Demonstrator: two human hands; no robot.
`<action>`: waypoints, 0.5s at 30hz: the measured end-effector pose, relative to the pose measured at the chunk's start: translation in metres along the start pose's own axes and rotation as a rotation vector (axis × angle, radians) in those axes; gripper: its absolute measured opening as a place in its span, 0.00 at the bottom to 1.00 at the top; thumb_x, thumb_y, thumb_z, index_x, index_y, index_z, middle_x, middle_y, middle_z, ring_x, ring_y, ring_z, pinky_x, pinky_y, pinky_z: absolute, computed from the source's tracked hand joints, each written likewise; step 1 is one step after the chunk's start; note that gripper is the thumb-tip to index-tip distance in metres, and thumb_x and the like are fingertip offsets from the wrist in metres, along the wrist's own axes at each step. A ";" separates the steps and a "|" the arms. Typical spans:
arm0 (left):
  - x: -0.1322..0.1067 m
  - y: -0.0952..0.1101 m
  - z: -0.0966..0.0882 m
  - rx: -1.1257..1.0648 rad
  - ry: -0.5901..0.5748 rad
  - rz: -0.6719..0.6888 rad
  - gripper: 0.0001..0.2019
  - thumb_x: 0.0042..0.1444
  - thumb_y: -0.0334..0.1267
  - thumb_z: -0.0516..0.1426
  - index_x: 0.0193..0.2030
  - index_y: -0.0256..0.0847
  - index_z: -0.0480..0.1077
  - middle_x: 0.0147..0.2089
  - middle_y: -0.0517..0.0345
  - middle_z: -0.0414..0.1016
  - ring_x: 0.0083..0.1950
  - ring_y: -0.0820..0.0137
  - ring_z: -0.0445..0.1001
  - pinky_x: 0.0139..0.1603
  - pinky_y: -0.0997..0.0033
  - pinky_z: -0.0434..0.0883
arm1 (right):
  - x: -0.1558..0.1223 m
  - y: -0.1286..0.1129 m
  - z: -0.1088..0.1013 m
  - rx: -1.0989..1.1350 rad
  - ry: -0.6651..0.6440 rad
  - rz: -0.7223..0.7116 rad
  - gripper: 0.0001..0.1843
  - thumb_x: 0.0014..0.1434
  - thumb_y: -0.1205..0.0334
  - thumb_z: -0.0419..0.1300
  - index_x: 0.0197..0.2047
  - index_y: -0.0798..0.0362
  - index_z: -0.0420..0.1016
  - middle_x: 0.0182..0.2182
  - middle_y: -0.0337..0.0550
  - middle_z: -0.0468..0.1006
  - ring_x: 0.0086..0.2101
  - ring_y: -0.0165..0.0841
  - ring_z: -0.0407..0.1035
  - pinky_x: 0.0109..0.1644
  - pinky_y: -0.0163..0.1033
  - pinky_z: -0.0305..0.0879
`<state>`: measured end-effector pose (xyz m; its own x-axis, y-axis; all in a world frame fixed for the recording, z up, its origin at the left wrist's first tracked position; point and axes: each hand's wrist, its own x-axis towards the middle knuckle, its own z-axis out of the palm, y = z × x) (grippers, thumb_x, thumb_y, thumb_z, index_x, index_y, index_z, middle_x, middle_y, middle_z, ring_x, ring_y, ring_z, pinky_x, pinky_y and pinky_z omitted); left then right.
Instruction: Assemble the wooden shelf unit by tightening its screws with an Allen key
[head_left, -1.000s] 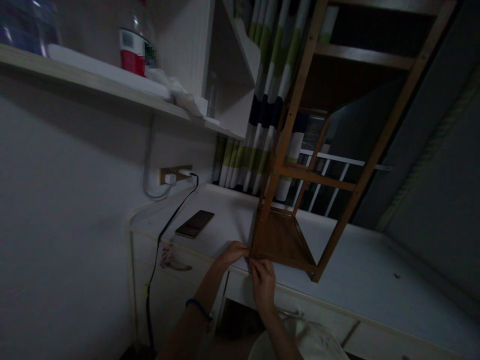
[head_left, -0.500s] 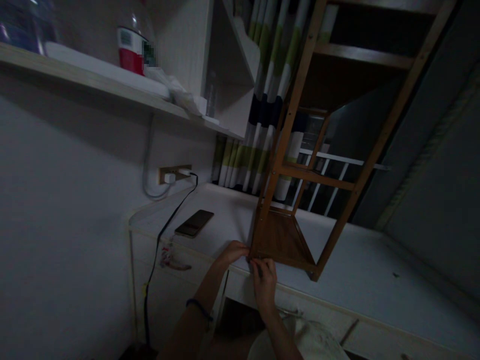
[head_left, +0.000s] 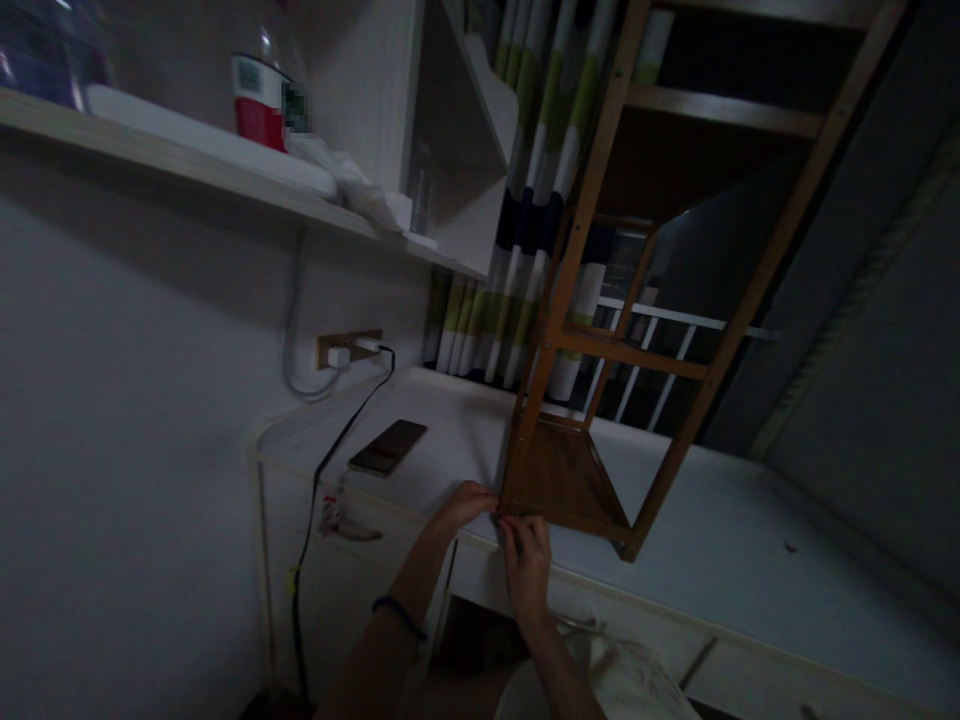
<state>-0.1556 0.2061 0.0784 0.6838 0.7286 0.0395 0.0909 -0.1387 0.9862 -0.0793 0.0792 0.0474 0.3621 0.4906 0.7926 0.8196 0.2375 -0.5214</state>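
Note:
A tall wooden shelf rack (head_left: 600, 350) stands on a white desk (head_left: 720, 560). My left hand (head_left: 463, 505) rests against the rack's near bottom corner, fingers curled round the post's foot. My right hand (head_left: 527, 562) sits just in front of that corner, fingers pinched together at the lower rail; what they hold is too small and dark to make out. The room is dim.
A dark phone (head_left: 388, 446) lies on the desk's left part. A black cable (head_left: 330, 470) runs from a wall socket (head_left: 349, 349) down the desk's side. A wall shelf (head_left: 187, 160) above carries a red-labelled bottle (head_left: 259, 95). Striped curtains (head_left: 525, 200) hang behind the rack.
Both hands stay at the rack's near bottom corner; the right hand's fingers shift slightly at the rail. The view has barely moved.

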 end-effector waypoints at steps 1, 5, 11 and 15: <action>0.000 0.000 0.000 -0.003 -0.001 -0.002 0.08 0.33 0.36 0.54 0.15 0.33 0.70 0.16 0.61 0.67 0.25 0.72 0.65 0.28 0.74 0.60 | 0.000 0.000 0.000 0.001 -0.002 -0.008 0.10 0.58 0.63 0.49 0.36 0.53 0.72 0.29 0.42 0.65 0.33 0.31 0.61 0.37 0.37 0.60; 0.003 0.000 0.001 -0.012 0.004 -0.011 0.07 0.33 0.35 0.54 0.15 0.34 0.70 0.16 0.61 0.67 0.25 0.73 0.65 0.29 0.74 0.60 | -0.001 0.002 -0.001 -0.009 -0.010 -0.017 0.10 0.58 0.64 0.50 0.36 0.54 0.72 0.29 0.42 0.65 0.33 0.31 0.62 0.37 0.37 0.60; -0.002 0.005 0.002 -0.003 0.010 -0.005 0.06 0.33 0.34 0.53 0.15 0.34 0.69 0.15 0.63 0.66 0.24 0.74 0.64 0.28 0.75 0.59 | -0.001 0.003 0.001 -0.016 0.000 -0.023 0.10 0.58 0.64 0.49 0.36 0.54 0.72 0.29 0.42 0.65 0.33 0.31 0.61 0.37 0.37 0.59; -0.006 0.009 0.002 0.008 0.019 -0.009 0.07 0.33 0.34 0.53 0.13 0.35 0.68 0.14 0.64 0.64 0.23 0.75 0.62 0.27 0.75 0.58 | -0.001 0.004 0.003 -0.021 0.012 -0.034 0.10 0.58 0.63 0.50 0.35 0.54 0.72 0.29 0.42 0.65 0.33 0.31 0.61 0.37 0.37 0.59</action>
<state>-0.1571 0.1987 0.0869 0.6693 0.7422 0.0341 0.1023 -0.1375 0.9852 -0.0776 0.0823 0.0433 0.3388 0.4723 0.8137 0.8407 0.2364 -0.4872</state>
